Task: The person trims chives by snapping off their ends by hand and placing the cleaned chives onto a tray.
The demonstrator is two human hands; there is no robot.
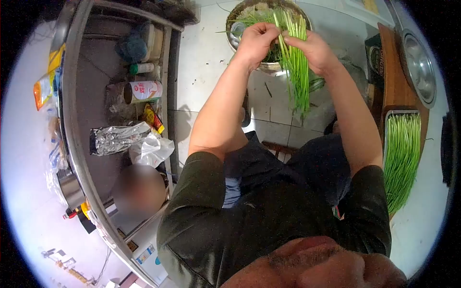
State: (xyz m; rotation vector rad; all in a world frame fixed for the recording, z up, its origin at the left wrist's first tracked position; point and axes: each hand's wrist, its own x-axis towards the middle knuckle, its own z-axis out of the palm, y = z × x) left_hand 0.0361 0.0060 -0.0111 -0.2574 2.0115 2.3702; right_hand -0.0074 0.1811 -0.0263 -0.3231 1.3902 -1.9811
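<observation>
My right hand (317, 54) is closed around a bunch of garlic chives (298, 77), pale cut ends up and green tips hanging down. Close against it, the fingers of my left hand (255, 45) pinch at a stalk on the bunch's left edge; the fingertips partly hide what they grip. Both hands are over the near side of a round bin (270, 68) on the floor. Inside it lie loose green scraps (249, 19) and pale waste, partly covered by my hands.
At the right, a metal tray (390, 112) holds chives in a neat layer, near a steel bowl (418, 67) and brown board (394, 72). A dark box (374, 57) stands below. On the left, a shelf (98, 110) carries a can (143, 91), foil bag (117, 139) and plastic bag (152, 150).
</observation>
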